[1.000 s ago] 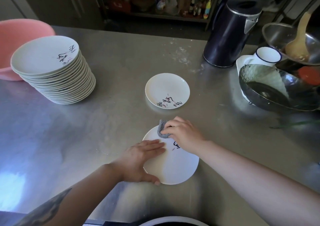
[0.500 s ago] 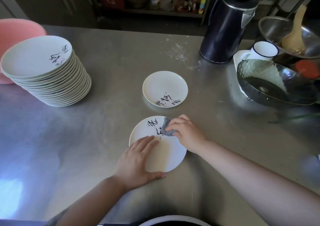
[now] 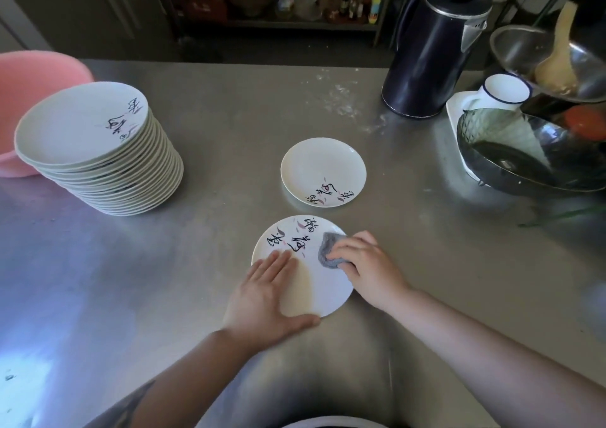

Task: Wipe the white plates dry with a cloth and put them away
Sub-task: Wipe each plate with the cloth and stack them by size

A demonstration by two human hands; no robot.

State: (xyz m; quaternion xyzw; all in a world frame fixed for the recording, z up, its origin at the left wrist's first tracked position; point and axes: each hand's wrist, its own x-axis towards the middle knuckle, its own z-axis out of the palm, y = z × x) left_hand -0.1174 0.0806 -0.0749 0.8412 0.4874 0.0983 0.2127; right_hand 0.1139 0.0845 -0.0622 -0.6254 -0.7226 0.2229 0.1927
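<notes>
White plate (image 3: 323, 288) with black calligraphy, grey cloth (image 3: 329, 253) on it.

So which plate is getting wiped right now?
The near plate, closest to the person. The left hand presses it flat while the right hand rubs a grey cloth on it. The other plates go untouched.

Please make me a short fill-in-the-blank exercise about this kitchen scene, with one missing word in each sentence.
1. The right hand presses a grey ____ on the near plate.
2. The left hand lies ____ on that plate.
3. The tall stack of plates stands in front of a ____ basin.

Missing words: cloth; flat; pink
</notes>
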